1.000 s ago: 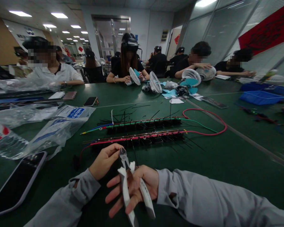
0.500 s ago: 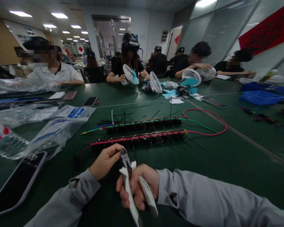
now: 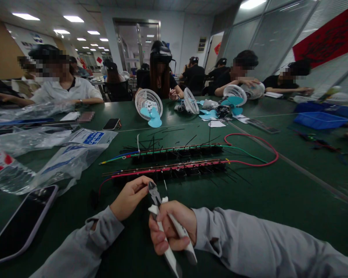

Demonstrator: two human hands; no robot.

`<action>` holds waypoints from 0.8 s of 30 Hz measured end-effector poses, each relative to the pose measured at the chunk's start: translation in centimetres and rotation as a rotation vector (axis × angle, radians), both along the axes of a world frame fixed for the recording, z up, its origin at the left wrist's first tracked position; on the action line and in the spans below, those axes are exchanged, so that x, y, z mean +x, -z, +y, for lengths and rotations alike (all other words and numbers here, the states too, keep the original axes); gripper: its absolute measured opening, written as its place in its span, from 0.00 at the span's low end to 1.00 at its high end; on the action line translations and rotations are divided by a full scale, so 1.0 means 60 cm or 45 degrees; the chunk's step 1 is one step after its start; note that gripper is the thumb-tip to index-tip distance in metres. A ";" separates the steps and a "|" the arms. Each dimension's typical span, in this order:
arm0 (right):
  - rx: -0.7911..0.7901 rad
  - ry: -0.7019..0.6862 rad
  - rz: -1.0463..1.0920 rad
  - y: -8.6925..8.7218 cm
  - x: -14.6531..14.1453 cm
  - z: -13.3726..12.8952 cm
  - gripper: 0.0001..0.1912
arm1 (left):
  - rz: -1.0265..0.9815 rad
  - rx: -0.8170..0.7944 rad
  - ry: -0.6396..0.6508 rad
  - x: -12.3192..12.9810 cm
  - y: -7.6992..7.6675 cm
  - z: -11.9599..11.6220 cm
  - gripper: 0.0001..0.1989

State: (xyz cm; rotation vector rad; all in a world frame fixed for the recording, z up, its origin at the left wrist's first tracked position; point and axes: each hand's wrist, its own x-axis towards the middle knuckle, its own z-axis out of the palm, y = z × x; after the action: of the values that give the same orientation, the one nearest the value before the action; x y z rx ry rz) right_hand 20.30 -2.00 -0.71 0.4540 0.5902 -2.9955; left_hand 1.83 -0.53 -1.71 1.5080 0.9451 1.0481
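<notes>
My right hand (image 3: 174,227) is wrapped round the white-handled diagonal cutters (image 3: 154,194), whose jaws point up and away from me. The jaw tips meet the fingertips of my left hand (image 3: 129,199), which are pinched together; what they hold, if anything, is too small to make out. Just beyond both hands lies the nearer black strip with a red wire (image 3: 174,166) along its top and black cable-tie tails sticking out. Behind it runs a second strip with a green wire (image 3: 174,148). A red cable loop (image 3: 277,152) extends from their right ends.
A phone (image 3: 20,227) and clear plastic bags (image 3: 75,154) lie at left. Loose black ties lie behind the strips. Across the green table (image 3: 278,216), co-workers sit around fan parts (image 3: 208,114). Blue trays (image 3: 321,119) stand at the far right.
The cutters and my right hand have shifted slightly right, with the handles a little closer together. My left hand stays put. Across the table, a co-worker's fan has come down and turned.
</notes>
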 end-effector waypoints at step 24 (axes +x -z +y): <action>0.139 0.039 0.171 0.006 -0.003 -0.005 0.40 | -0.038 -0.033 -0.138 0.000 0.008 0.001 0.10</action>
State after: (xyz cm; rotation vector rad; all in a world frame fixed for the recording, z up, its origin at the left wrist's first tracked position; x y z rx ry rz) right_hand 20.14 -2.32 -1.07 0.2710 0.7674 -3.0516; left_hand 1.81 -0.47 -2.21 1.4292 1.0246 1.1287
